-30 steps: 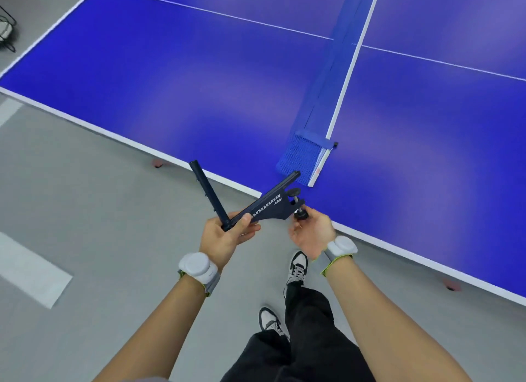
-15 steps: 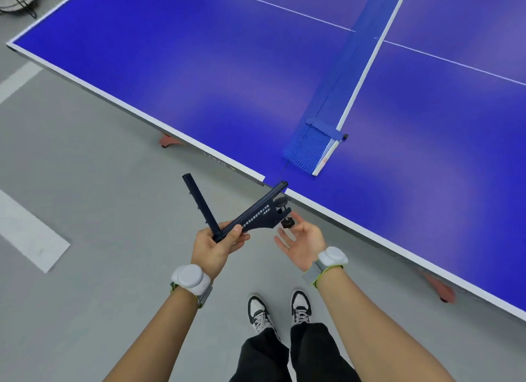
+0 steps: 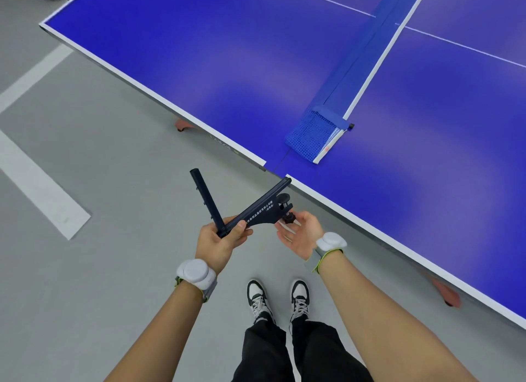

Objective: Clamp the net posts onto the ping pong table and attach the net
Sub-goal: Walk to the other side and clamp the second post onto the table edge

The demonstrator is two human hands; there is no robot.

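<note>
Left hand point(image 3: 217, 243): clenched round the corner of the dark net post point(image 3: 250, 211), thumb on its arm.
Right hand point(image 3: 301, 233): fingers spread, palm up under the clamp screw point(image 3: 289, 218), fingertips touching its knob.
Change: table edge point(image 3: 370, 225) sits farther off; hand more open.
Net point(image 3: 316, 135): bundled on the tabletop near its edge.

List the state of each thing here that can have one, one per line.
Dark L-shaped net post clamp: off the table, held in the air.
Black clamp screw knob: at the right hand's fingertips.
Blue mesh net: unattached, lying flat on the blue ping pong table.
Left hand: closed on the clamp.
Right hand: open, palm up.
</note>
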